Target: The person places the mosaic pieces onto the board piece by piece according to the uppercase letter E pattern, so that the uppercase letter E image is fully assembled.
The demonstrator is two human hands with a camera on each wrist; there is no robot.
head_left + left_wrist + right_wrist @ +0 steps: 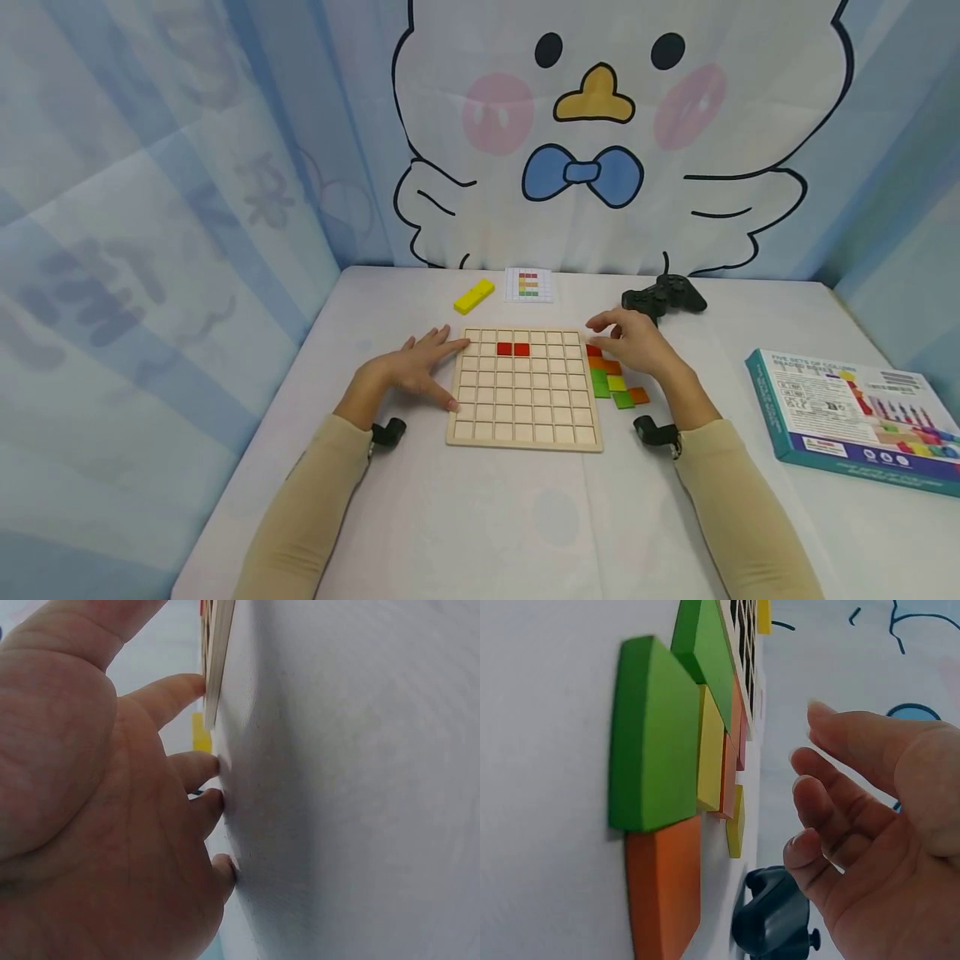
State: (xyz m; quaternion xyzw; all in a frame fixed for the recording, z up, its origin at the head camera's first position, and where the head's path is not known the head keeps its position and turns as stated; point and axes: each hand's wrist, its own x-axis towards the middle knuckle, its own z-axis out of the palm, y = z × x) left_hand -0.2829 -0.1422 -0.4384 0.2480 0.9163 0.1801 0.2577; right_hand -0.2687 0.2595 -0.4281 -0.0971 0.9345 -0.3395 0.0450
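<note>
Backdrop curtain: blue and white, large cartoon bird, hanging behind the far edge of a white-covered tabletop.

Boxed color set lies flat at far right, well apart from the work. Printed faces up; contents can't be seen.

Wooden grid board flat near mid-tabletop. Its shallow cells hold two red tiles, side by side, second row from the top, third and fourth from the left.

Left hand: fingers spread, index and thumb at the board's left edge. Right hand: fingers loosely bent, thumb apart from them, nothing seen between; over the loose tiles at the board's right side.

Risk: an uneven push from the left hand could turn the board and nudge the loose tiles. A low sweep of the right hand could scatter them. They sit so close together that a pinch may drag a neighbor.

Black game controller beyond the right hand; an elbow-out reach might bump it. Pattern card behind the board, colored squares too small to count surely. Yellow block left of it.

Loose tiles, smallest: red, orange, green, yellow, some partly hidden.
</note>
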